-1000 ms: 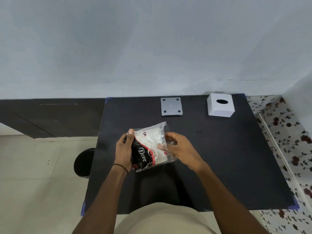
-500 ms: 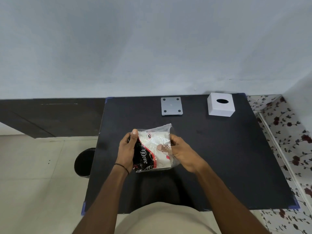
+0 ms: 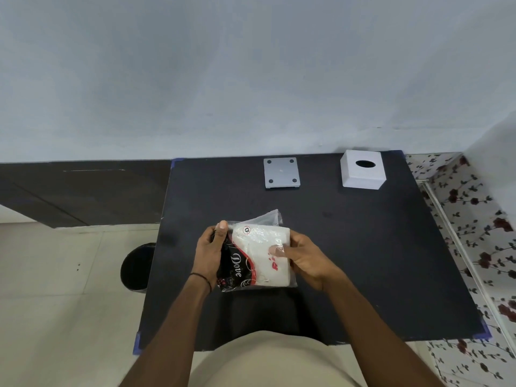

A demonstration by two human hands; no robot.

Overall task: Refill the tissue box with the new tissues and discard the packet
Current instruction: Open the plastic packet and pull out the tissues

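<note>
A clear plastic tissue packet (image 3: pixel 255 256) with a black and red printed side and white tissues inside sits between both hands over the black table (image 3: pixel 363 261). My left hand (image 3: pixel 209 251) grips its dark left edge, thumb on top. My right hand (image 3: pixel 305 256) holds the right edge, its thumb pressed on the plastic over the tissues. The packet's open plastic flap sticks up at the far end. The white tissue box (image 3: pixel 362 173), with an oval hole on top, stands at the table's far right. Its grey base plate (image 3: pixel 281 172) lies separately, left of the box.
A black bin (image 3: pixel 136 266) stands on the tiled floor left of the table. A dark wooden unit (image 3: pixel 81 191) runs along the wall at the left. A floral-patterned surface (image 3: pixel 474 233) borders the table's right side.
Both hands have shifted the packet slightly right and turned it squarer to me. The tissues now sit further toward the right end of the plastic.
</note>
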